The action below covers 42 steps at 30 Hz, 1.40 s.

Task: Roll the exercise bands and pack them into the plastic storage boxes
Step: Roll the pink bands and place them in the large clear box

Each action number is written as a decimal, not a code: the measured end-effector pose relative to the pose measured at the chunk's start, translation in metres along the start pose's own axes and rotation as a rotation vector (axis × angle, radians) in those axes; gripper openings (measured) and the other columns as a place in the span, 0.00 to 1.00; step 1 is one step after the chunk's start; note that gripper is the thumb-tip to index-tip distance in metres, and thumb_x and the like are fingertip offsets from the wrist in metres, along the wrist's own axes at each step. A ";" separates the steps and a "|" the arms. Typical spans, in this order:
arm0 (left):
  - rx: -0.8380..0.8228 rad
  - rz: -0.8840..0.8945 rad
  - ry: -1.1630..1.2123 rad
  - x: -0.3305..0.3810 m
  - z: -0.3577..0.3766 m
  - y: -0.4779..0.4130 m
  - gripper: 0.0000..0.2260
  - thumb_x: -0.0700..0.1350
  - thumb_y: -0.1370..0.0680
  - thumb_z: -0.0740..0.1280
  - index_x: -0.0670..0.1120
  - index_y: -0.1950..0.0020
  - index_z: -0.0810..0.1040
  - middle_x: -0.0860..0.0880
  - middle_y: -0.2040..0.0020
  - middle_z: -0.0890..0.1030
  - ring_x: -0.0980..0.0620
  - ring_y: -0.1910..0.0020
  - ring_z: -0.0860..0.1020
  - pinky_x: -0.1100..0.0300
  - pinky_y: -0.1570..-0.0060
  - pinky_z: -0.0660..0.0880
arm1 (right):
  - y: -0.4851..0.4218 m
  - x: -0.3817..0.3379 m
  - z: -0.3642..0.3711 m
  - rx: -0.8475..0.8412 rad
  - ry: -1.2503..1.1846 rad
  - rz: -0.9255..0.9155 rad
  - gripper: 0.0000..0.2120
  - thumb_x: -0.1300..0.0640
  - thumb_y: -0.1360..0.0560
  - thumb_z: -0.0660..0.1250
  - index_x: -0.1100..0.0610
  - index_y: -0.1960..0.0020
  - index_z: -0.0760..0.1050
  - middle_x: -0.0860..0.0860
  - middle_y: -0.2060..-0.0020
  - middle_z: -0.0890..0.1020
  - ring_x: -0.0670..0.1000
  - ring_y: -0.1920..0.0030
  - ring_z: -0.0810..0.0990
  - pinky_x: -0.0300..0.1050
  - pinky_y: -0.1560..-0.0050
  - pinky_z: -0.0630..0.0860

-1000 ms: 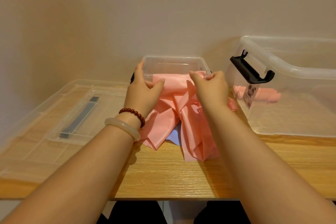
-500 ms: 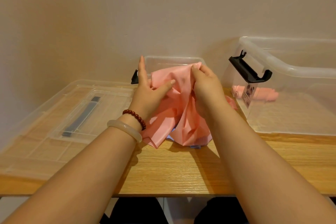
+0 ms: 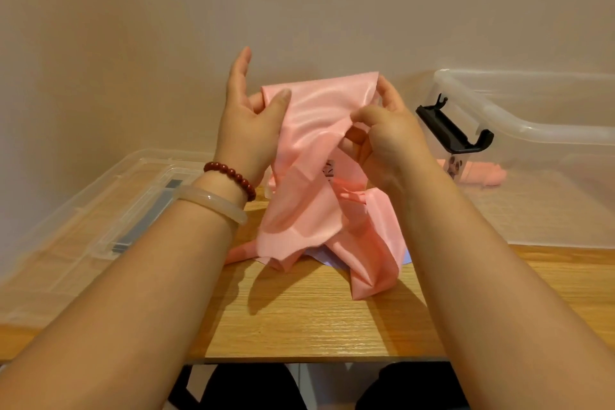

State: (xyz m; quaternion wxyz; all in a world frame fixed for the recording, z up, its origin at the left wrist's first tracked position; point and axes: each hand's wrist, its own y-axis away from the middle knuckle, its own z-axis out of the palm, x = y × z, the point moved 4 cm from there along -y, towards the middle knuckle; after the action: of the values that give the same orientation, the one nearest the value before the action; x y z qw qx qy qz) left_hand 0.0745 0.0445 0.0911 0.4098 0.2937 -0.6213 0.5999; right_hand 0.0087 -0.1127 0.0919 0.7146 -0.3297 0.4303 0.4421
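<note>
A long pink exercise band [image 3: 319,150] hangs in front of me, its top edge stretched between both hands and its lower folds crumpled on the wooden table [image 3: 316,319]. My left hand [image 3: 248,123] pinches the band's left top corner between thumb and fingers, with the index finger pointing up. My right hand [image 3: 386,133] grips the right top corner with curled fingers. A rolled pink band [image 3: 479,175] lies inside the large clear storage box [image 3: 532,130] on the right. The band and my hands hide the small box behind them.
A clear plastic lid [image 3: 100,210] with a grey handle strip lies flat on the left of the table. The large box has a raised black latch [image 3: 452,130] on its near left end. A pale sheet [image 3: 319,258] peeks from under the band. A wall stands close behind.
Both hands have lifted the pink band up out of the small box and spread its top edge between them. The band's tail has risen and shifted on the table.
</note>
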 end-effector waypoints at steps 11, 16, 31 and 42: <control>-0.139 -0.198 -0.284 -0.046 0.001 0.029 0.37 0.43 0.24 0.70 0.56 0.22 0.52 0.48 0.61 0.83 0.57 0.61 0.80 0.63 0.53 0.75 | -0.003 0.031 -0.034 0.382 0.691 -0.092 0.19 0.65 0.26 0.60 0.51 0.38 0.71 0.51 0.49 0.79 0.55 0.52 0.79 0.48 0.51 0.77; -0.179 -0.291 -0.201 -0.049 0.005 0.027 0.37 0.47 0.22 0.68 0.58 0.22 0.48 0.45 0.59 0.81 0.48 0.55 0.83 0.55 0.52 0.80 | -0.003 0.034 -0.032 0.360 0.579 -0.117 0.14 0.62 0.23 0.58 0.49 0.42 0.74 0.47 0.51 0.80 0.50 0.50 0.79 0.51 0.44 0.77; -0.135 -0.396 0.140 -0.048 0.006 0.027 0.40 0.34 0.23 0.66 0.58 0.21 0.47 0.50 0.63 0.81 0.54 0.67 0.77 0.57 0.66 0.78 | -0.004 0.023 -0.020 0.041 0.243 -0.082 0.33 0.71 0.24 0.62 0.42 0.27 0.63 0.52 0.36 0.66 0.52 0.52 0.80 0.51 0.48 0.79; -0.141 -0.029 -0.754 -0.029 0.006 -0.010 0.28 0.45 0.23 0.67 0.50 0.24 0.62 0.49 0.47 0.77 0.50 0.47 0.75 0.60 0.44 0.70 | -0.027 0.025 -0.024 0.246 0.950 -0.164 0.15 0.59 0.23 0.63 0.52 0.38 0.78 0.52 0.43 0.81 0.54 0.43 0.79 0.46 0.41 0.75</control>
State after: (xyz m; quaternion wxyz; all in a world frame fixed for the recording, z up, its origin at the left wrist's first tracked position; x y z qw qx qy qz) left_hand 0.0969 0.0341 0.0716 0.1801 0.4736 -0.7640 0.3994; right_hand 0.0315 -0.1353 0.0615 0.5055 -0.4409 0.7300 0.1313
